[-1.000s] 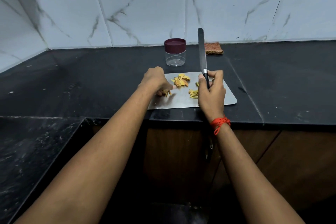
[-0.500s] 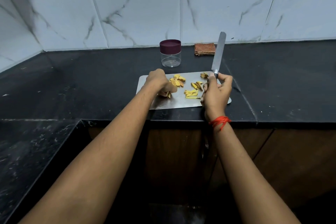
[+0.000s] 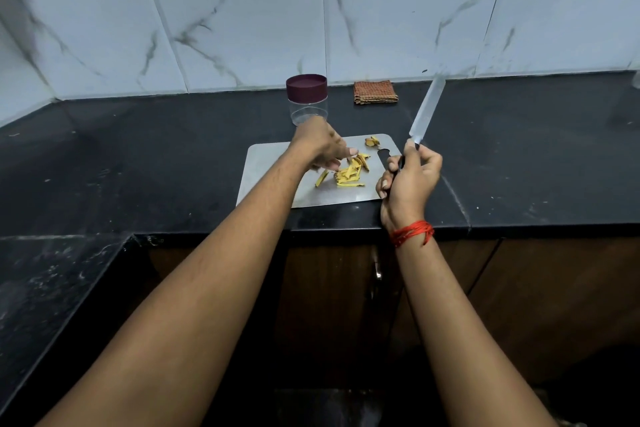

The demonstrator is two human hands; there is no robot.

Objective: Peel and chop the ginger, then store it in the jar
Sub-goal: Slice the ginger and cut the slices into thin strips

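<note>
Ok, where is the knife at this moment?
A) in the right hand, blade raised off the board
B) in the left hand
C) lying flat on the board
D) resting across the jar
A: the right hand grips the knife by its handle, its blade angled up and away, clear of the steel board.

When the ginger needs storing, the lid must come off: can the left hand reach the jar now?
Probably yes: the left hand hovers over the board just in front of the jar, with nothing standing between them.
</note>
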